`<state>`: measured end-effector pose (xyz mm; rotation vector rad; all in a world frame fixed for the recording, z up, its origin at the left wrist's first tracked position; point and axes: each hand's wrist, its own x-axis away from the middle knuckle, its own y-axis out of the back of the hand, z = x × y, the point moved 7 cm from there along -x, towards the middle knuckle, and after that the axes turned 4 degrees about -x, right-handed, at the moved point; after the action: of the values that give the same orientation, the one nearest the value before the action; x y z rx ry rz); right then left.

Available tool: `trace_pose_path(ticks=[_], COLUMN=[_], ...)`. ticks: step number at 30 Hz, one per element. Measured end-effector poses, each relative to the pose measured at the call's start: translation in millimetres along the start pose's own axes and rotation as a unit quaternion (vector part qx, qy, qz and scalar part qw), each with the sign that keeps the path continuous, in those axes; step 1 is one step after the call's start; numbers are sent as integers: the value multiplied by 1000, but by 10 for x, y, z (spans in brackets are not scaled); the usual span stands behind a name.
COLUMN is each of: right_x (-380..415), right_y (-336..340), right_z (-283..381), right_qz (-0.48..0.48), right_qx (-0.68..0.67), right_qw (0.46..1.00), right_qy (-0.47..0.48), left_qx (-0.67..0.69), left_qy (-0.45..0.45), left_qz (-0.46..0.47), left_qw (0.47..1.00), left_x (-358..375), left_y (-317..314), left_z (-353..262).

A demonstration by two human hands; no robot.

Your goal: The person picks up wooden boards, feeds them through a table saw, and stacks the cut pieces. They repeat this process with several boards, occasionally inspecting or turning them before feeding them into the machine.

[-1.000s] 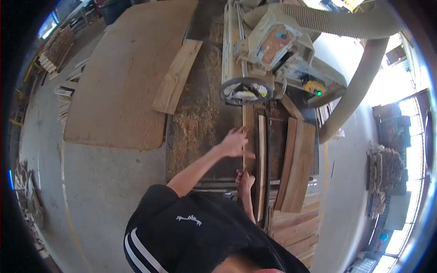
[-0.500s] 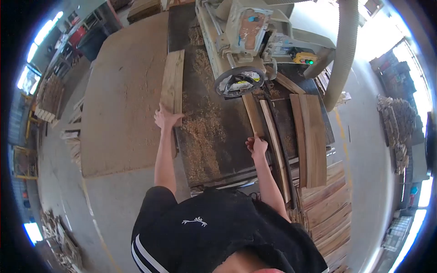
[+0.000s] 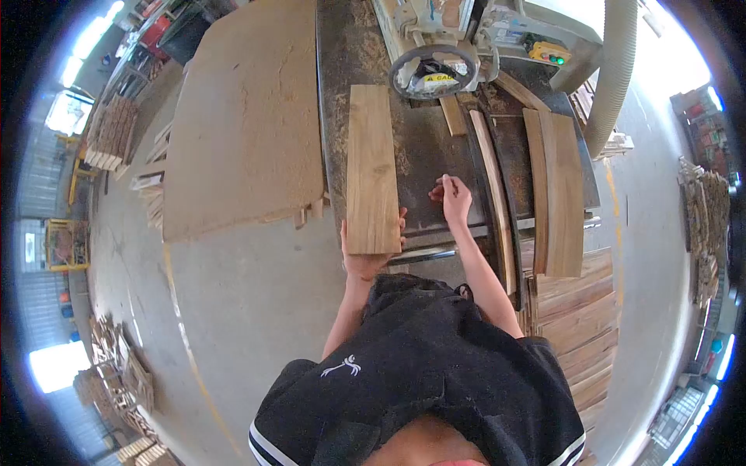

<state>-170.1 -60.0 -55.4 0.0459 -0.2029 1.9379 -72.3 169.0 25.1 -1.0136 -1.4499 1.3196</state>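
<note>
My left hand (image 3: pixel 362 264) is wrapped around the near end of a wide, flat wooden board (image 3: pixel 373 167), its thumb and fingertips showing along the two edges. The board lies lengthwise over the left side of the dark machine table (image 3: pixel 423 167). Over that table, to the right of the board, is my right hand (image 3: pixel 457 200), fingers curled in and nothing visible in them. Beyond it a narrow wooden strip (image 3: pixel 452 116) runs under the machine (image 3: pixel 435 31), below its handwheel (image 3: pixel 433 72). A long thin strip (image 3: pixel 491 167) lies along the black guide rail on the right.
Two boards (image 3: pixel 561 194) lie at the table's right edge, above a stack of planks (image 3: pixel 579 318). A large brown sheet (image 3: pixel 241 124) adjoins the table on the left. A thick ribbed hose (image 3: pixel 616 78) hangs at the right. Sawdust dots the table.
My left hand has brought the wide board rightward and toward me, off the sawdust-covered area. My right hand has come off the narrow strip, which sits farther under the machine. The view has shifted.
</note>
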Motion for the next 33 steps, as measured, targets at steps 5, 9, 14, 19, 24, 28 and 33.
trace_pose_path(ticks=[5,9,14,19,24,28,33], right_x=[931,1493,1672,1936,2088,2270,2163], right_y=[408,874,1435,1390,1148,919,1105], right_z=[-359,-616,-684,-382,104,289,18], right_qz=[91,177,204,216,260,305,179], right_qx=[17,78,97,114,130,85,54], right_qw=[991,968,958,954,944,939,975], right_qy=[-96,-161,-177,-175,-154,-137,-117], left_qx=[-8,-8,8,-38,-312,-666,-809], left_qy=[-9,6,0,-19,-144,-34,18], left_qz=[-33,23,-27,-79,-228,-286,-194], left_qw=[999,1000,1000,996,911,688,555], left_x=[380,438,684,843,1370,1411,1388], left_y=[237,318,264,292,535,425,24], left_z=[565,819,1216,1556,1556,1506,1611])
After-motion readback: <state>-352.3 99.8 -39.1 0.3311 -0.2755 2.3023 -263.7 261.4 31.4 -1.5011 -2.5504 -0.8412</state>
